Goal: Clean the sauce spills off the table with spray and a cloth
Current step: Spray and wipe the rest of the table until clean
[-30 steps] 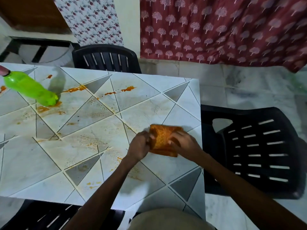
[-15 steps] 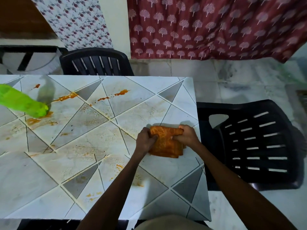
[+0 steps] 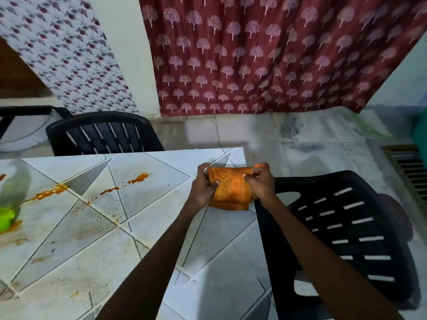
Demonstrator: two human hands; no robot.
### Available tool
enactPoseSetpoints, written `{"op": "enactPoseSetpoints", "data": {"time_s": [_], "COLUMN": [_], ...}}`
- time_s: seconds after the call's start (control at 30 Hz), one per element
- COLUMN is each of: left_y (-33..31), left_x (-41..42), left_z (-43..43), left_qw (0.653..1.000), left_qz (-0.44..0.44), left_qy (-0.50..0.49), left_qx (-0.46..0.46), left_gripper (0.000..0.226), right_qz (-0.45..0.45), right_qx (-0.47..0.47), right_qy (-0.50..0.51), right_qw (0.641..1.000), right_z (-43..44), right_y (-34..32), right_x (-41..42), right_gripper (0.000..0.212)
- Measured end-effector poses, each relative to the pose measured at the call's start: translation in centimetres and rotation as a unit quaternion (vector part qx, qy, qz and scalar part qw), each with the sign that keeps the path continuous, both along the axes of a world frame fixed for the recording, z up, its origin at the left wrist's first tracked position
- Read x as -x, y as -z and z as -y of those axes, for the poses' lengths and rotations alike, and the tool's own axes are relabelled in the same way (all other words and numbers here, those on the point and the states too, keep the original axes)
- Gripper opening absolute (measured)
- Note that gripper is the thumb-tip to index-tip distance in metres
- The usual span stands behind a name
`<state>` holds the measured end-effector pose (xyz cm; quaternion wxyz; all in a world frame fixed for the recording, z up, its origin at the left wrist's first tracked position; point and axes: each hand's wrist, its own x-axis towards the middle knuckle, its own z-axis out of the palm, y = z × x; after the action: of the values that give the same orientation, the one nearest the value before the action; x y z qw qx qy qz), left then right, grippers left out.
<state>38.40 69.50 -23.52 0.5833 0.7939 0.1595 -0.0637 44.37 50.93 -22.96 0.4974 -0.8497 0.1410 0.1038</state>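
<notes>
Near the right edge of the bench (image 3: 161, 227), at frame centre, the folded orange cloth (image 3: 231, 188) hangs between both hands. The left grip (image 3: 203, 188) and right grip (image 3: 262, 183) each curl round one side and pinch it. Its taut top edge, the long axis, runs left to right, and the folds point toward the lower frame. A slack pinch could drop it onto the black chair (image 3: 346, 227). A soiled face, hidden by the orange, would likely smear the sauce spills (image 3: 129, 182) at left.
</notes>
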Motion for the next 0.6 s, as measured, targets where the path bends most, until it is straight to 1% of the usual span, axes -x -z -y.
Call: {"op": "enactPoseSetpoints", "data": {"time_s": [0.07,0.1,0.17,0.2,0.27,0.3,0.33,0.4,0.5,0.6], "left_y": [0.9,1.4,2.7,3.2,4.3,5.1,5.9,7.6,9.5,10.4], "left_x": [-2.6,-3.6,-4.4,-4.2,-3.8,-3.7,-3.4,-3.0,-2.5,-2.4], "left_z": [-0.2,-0.4,-1.1,-1.6,-3.0,-3.8,-4.7,-6.4,-7.4,-7.5], "left_qw": [0.999,0.997,0.981,0.965,0.929,0.912,0.897,0.878,0.864,0.856], "left_qz": [-0.011,-0.020,-0.022,-0.011,0.021,0.024,0.009,-0.032,-0.012,0.004], "left_qy": [-0.018,-0.017,-0.002,0.005,0.028,0.058,0.095,0.157,0.185,0.186], "left_qx": [-0.040,-0.077,-0.194,-0.261,-0.370,-0.406,-0.432,-0.450,-0.468,-0.482], "left_gripper": [0.055,0.053,0.049,0.048,0.052,0.057,0.063,0.074,0.085,0.084], "right_qz": [0.015,0.022,0.064,0.108,0.183,0.189,0.177,0.142,0.133,0.131], "right_qx": [0.065,0.128,0.278,0.322,0.354,0.369,0.381,0.378,0.375,0.397], "right_qy": [-0.016,-0.043,-0.118,-0.156,-0.229,-0.264,-0.297,-0.330,-0.327,-0.309], "right_qw": [0.998,0.991,0.951,0.927,0.888,0.871,0.857,0.853,0.857,0.854], "right_z": [-0.7,-1.0,-1.6,-1.9,-2.8,-3.2,-3.7,-4.4,-4.3,-4.5], "right_y": [0.9,1.3,2.4,3.1,4.6,5.5,6.2,7.6,8.5,8.5], "right_x": [-2.1,-2.7,-2.9,-2.6,-1.7,-1.3,-0.9,-0.5,-1.3,-4.5], "right_gripper": [0.047,0.046,0.050,0.053,0.061,0.067,0.074,0.082,0.081,0.078]}}
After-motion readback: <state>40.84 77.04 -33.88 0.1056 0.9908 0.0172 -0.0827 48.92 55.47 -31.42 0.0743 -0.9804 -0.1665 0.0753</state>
